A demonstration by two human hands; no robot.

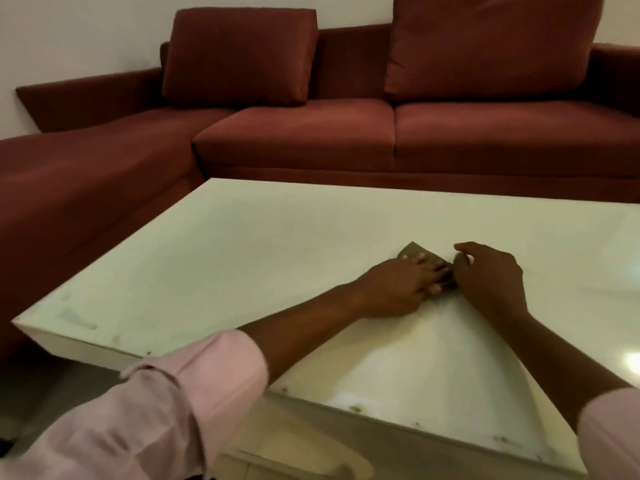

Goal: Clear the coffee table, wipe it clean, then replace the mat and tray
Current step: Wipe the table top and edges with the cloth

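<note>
A small olive-brown cloth (414, 251) lies near the middle of the white glossy coffee table (242, 258). My left hand (398, 289) presses flat on the cloth with straight fingers, covering most of it. My right hand (488, 278) sits right beside it, fingers curled at the cloth's right edge; whether they pinch the cloth is hidden. No mat or tray is in view.
A dark red L-shaped sofa (311, 133) with two back cushions wraps the table's far and left sides. Small brown specks (356, 408) dot the table's near edge. A smudge (74, 317) marks the near left corner.
</note>
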